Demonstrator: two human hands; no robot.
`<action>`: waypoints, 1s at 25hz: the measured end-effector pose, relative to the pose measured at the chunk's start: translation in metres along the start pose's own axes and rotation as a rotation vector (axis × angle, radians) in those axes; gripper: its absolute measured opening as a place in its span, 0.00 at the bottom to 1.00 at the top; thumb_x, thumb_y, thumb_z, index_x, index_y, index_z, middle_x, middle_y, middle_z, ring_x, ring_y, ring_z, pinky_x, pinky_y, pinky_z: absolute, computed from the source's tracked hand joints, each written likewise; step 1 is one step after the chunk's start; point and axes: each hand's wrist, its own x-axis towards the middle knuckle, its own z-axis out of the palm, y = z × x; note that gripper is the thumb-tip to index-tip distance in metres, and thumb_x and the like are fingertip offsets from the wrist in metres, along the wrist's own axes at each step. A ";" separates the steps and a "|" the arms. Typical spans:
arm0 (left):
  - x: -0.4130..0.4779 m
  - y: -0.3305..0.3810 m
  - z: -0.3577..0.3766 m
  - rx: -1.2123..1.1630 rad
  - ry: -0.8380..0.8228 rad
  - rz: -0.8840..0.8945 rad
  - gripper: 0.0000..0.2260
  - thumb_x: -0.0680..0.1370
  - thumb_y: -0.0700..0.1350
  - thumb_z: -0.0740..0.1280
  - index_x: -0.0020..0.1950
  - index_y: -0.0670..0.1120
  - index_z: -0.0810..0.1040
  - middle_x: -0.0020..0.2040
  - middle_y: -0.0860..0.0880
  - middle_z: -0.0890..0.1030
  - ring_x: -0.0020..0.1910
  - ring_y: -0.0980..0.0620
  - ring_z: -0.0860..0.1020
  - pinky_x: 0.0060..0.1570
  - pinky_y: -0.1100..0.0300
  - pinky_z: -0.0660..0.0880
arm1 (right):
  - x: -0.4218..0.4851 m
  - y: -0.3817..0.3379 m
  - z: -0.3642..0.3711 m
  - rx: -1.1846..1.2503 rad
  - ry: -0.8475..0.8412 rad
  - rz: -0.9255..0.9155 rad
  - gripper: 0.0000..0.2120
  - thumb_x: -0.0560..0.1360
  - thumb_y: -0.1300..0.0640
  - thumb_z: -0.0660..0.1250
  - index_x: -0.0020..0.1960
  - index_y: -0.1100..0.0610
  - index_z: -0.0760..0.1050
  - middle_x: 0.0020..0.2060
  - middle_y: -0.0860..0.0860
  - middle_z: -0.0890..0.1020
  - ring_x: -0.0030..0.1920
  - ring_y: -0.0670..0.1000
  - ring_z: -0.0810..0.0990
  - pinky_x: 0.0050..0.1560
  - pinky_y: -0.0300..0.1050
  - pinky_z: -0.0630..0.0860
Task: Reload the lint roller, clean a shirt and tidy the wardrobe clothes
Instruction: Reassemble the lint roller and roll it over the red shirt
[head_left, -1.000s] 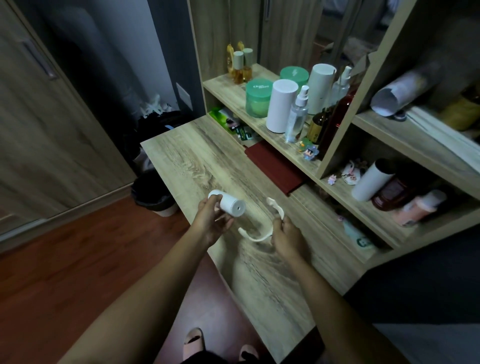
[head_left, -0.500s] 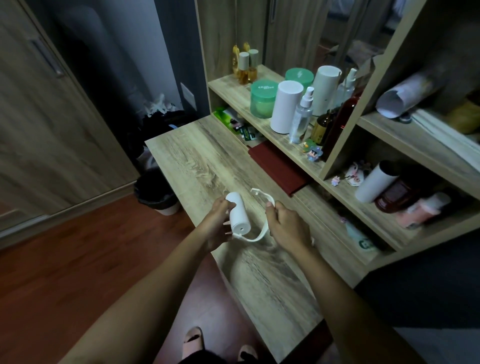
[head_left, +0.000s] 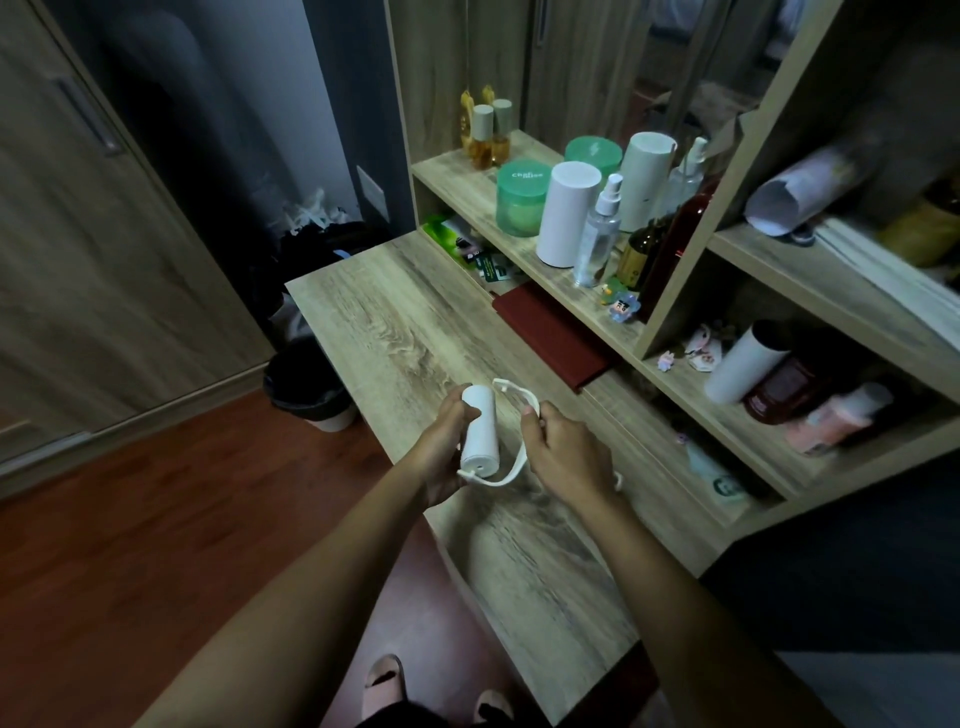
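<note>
Over the near half of the desk, mid-view: your left hand has its fingers wrapped round the white refill roll, whose long axis runs 12 to 6. Your right hand is closed on the curved white roller frame, thumb and fingers pinching its bow at 3 o'clock of the roll. The frame's near tip sits at the roll's 6 o'clock end, but you cannot tell whether it is seated. Its far tip stands just off the 12 o'clock end, toward 1. Judgement: seat the near peg first, then flex the bow open slightly with the right hand and let the far tip drop into the core. Hold the roll by its middle, firm but not crushing, and test that it spins. Around you: a dark red flat item at 1 o'clock, partly under the shelf. A white canister, spray bottle and green jar are on the shelf at 12 to 1. A spare white tube lies on the lower shelf at 3, and a black-lined bin sits on the floor at 10. The crowded shelf is near on the right, so tuck that elbow in. No shirt is in view.
</note>
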 end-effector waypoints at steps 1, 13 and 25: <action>0.000 0.000 0.002 -0.021 -0.014 0.004 0.13 0.77 0.46 0.58 0.54 0.64 0.74 0.48 0.44 0.73 0.39 0.46 0.75 0.38 0.55 0.73 | -0.001 -0.001 0.000 0.001 0.002 -0.003 0.19 0.79 0.43 0.48 0.47 0.55 0.70 0.44 0.56 0.82 0.47 0.60 0.79 0.48 0.52 0.73; -0.009 0.003 0.011 -0.149 0.008 0.012 0.19 0.76 0.43 0.54 0.66 0.54 0.69 0.40 0.43 0.75 0.32 0.47 0.73 0.30 0.61 0.74 | -0.004 -0.007 -0.002 0.012 0.026 0.003 0.18 0.79 0.44 0.49 0.47 0.55 0.70 0.44 0.56 0.82 0.47 0.61 0.79 0.48 0.53 0.75; -0.014 0.008 0.015 0.228 0.095 0.244 0.07 0.78 0.49 0.61 0.54 0.54 0.75 0.41 0.45 0.76 0.33 0.49 0.76 0.31 0.57 0.74 | -0.009 -0.018 -0.001 0.022 -0.002 0.015 0.18 0.80 0.46 0.49 0.53 0.58 0.69 0.46 0.59 0.82 0.49 0.61 0.78 0.45 0.51 0.70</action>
